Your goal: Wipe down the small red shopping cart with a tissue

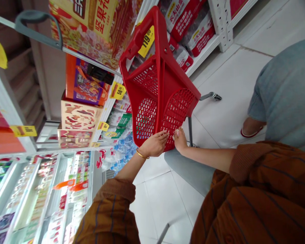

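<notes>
Red plastic shopping basket (162, 81) beside the goods shelf (107, 112), long axis running away from both hands; left hand (154, 144) nearer the shelf, right hand (180, 140) farther, fingers on the mesh, grip unclear.

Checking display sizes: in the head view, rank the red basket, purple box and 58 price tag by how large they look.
Largest first: red basket, purple box, 58 price tag. The basket is nearest the camera, so its true size is unsure.

One left hand (154, 144), one right hand (180, 140), one red plastic basket (162, 101)
</notes>
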The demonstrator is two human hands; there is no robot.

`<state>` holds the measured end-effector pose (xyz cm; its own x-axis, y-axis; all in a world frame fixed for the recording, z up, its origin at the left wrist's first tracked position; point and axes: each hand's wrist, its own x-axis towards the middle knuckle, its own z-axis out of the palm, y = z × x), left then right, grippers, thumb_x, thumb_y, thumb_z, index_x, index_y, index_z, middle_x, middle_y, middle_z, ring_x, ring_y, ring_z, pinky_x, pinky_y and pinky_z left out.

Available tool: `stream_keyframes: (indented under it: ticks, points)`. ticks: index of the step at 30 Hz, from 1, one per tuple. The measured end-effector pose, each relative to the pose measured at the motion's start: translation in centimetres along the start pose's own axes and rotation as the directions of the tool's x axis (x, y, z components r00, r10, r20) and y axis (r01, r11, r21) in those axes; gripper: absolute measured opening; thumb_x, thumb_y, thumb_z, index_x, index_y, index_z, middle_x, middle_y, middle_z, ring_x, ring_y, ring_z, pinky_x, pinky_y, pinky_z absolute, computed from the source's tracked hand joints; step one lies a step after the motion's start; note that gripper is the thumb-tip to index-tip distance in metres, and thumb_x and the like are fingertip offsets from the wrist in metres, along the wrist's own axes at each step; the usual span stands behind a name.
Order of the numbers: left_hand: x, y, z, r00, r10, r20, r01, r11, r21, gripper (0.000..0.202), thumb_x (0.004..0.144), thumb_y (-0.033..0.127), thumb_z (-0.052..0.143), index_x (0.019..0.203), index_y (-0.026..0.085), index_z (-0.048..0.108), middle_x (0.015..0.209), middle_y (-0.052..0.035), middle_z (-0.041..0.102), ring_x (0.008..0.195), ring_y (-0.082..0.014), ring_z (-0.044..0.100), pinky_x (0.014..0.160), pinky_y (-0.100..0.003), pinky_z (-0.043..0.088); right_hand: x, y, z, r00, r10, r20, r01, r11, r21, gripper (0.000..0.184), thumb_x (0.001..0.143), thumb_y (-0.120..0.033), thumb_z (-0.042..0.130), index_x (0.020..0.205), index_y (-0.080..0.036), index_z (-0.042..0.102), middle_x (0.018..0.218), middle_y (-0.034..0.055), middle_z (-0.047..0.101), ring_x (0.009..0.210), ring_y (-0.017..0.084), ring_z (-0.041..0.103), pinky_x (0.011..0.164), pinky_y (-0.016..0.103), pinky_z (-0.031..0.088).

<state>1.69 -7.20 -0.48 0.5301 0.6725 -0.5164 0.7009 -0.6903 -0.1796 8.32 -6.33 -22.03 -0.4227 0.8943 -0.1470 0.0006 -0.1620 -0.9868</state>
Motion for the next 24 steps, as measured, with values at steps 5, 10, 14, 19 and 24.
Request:
stream_keyframes:
  ticks: [5,10,14,19,24]
  points:
    - [-0.1,0.2,1.3,0.995,-0.056,-0.077,0.054,0.998,-0.031,0.034,0.089,0.026,0.044,0.098,0.005,0.070,0.108,-0.0150,0.071,0.112,-0.0243,0.061,0.105,-0.043,0.044,-1.6,-0.7,1.1,0.995,0.103,0.007,-0.103,0.995,0.001,0.054,0.089,-0.023,0.035,0.141,-0.006,0.034,0.144,0.0199,0.041,0.139,0.027,0.032,0.116,0.050,0.025]
    - [-0.2,0.2,1.7,0.993,-0.060,-0.098,0.055,0.997,-0.053,0.032,0.088,0.024,0.044,0.097,0.006,0.070,0.105,-0.0146,0.072,0.110,-0.0239,0.063,0.101,-0.041,0.046,-2.5,-1.2,1.0,0.990,0.134,0.040,-0.135,0.991,0.013,0.057,0.088,-0.021,0.035,0.143,-0.005,0.031,0.147,0.0196,0.037,0.142,0.026,0.027,0.117,0.050,0.022]
    - [-0.3,0.3,2.0,0.992,-0.073,-0.100,0.067,0.996,-0.059,0.032,0.087,0.023,0.045,0.097,0.005,0.070,0.105,-0.0147,0.072,0.111,-0.0244,0.062,0.103,-0.042,0.045,-3.4,-1.6,1.1,0.986,0.144,0.079,-0.146,0.989,0.028,0.058,0.088,-0.020,0.035,0.144,-0.006,0.028,0.151,0.0186,0.031,0.144,0.026,0.023,0.117,0.049,0.020]
    - [-0.3,0.4,1.9,0.992,-0.072,-0.104,0.067,0.996,-0.056,0.032,0.087,0.025,0.047,0.096,0.005,0.070,0.107,-0.0165,0.071,0.112,-0.0252,0.061,0.103,-0.043,0.045,-5.7,-2.2,1.4,0.982,0.121,0.148,-0.129,0.991,0.044,0.057,0.088,-0.021,0.035,0.144,-0.007,0.029,0.153,0.0169,0.028,0.145,0.026,0.019,0.118,0.048,0.019]
    - [-0.6,0.8,1.8,0.987,-0.077,-0.141,0.070,0.996,-0.049,0.032,0.088,0.026,0.048,0.094,0.005,0.071,0.108,-0.0169,0.071,0.117,-0.0263,0.059,0.108,-0.044,0.042,-7.5,-2.3,0.6,0.974,0.066,0.218,-0.083,0.994,0.069,0.057,0.088,-0.027,0.038,0.143,-0.010,0.033,0.152,0.0157,0.032,0.144,0.027,0.022,0.118,0.048,0.021]
